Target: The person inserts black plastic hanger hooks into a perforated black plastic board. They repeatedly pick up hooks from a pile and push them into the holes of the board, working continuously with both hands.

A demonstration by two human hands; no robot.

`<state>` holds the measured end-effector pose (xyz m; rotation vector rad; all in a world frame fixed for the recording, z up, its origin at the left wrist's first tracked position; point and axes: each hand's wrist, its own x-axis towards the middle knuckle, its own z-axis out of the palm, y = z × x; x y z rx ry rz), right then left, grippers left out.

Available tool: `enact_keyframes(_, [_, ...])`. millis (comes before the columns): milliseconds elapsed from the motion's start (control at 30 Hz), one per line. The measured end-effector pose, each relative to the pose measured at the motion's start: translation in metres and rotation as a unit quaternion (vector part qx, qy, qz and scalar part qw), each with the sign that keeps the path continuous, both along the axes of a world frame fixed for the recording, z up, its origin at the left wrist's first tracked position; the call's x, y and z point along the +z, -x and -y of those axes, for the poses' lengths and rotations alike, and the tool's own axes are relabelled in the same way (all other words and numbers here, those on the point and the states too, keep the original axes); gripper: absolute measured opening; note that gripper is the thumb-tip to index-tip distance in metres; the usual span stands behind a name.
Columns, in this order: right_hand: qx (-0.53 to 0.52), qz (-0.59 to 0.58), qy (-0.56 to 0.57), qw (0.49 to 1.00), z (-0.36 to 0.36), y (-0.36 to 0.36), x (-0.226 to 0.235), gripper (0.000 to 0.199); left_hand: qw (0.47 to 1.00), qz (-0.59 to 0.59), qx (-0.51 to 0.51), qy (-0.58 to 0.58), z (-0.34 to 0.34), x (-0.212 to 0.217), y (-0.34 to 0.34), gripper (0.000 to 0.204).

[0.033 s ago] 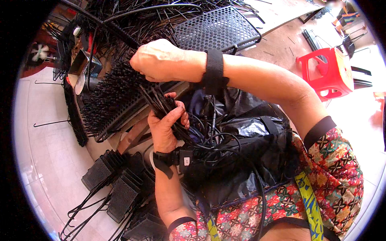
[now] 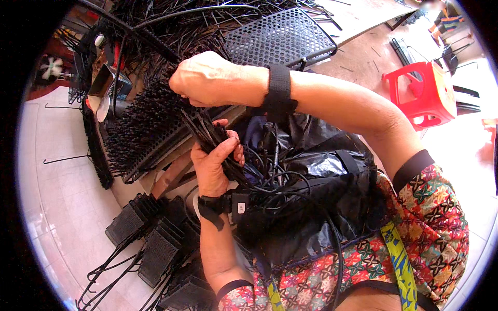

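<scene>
My left hand (image 2: 213,161) is closed around a bundle of thin black strips (image 2: 198,127), whose ends poke up past the thumb. Just above it, my right hand (image 2: 205,78) is curled with its back toward me. Its fingertips are hidden, so whatever they pinch cannot be seen. That hand is over the edge of a black rack densely filled with upright black strips (image 2: 142,122). Behind it stands a black perforated metal panel (image 2: 280,39) with a wire frame.
Loose black strips (image 2: 207,23) are heaped at the back. Black mesh pieces with long wire legs (image 2: 161,251) are stacked on the floor at lower left. A black plastic sheet with cables (image 2: 311,207) covers my lap. A red stool (image 2: 423,96) stands at right.
My right hand and wrist have shifted very slightly to the right. The left hand and its bundle look the same.
</scene>
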<state>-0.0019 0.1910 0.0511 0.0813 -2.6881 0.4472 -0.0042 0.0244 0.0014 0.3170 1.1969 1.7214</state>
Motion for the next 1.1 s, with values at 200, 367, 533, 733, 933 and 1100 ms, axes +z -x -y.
enact_keyframes(200, [0.059, -0.043, -0.009, 0.997, -0.012, 0.004, -0.009, 0.015, 0.999, -0.023, 0.003, 0.029, -0.004, -0.007, -0.003, 0.034])
enact_keyframes(367, [0.059, -0.020, 0.018, 0.998, -0.016, 0.001, -0.004, 0.016, 0.998, -0.050, 0.018, 0.024, -0.009, -0.007, -0.006, 0.035])
enact_keyframes(533, [0.098, 0.008, 0.026, 0.995, -0.022, 0.006, -0.007, 0.016, 0.999, -0.014, 0.035, -0.021, -0.003, -0.007, 0.000, 0.033])
enact_keyframes(733, [0.107, -0.042, 0.020, 0.993, -0.019, 0.010, -0.006, 0.015, 0.986, 0.067, 0.029, -0.152, 0.016, -0.011, 0.023, 0.035])
enact_keyframes(933, [0.086, -0.023, 0.000, 0.996, -0.024, 0.018, -0.007, 0.014, 0.954, 0.115, -0.024, -0.277, 0.018, -0.019, 0.036, 0.030])
enact_keyframes(1100, [0.090, 0.010, -0.040, 0.995, -0.016, 0.021, -0.002, 0.016, 0.952, 0.107, -0.032, -0.286, 0.020, -0.016, 0.035, 0.031])
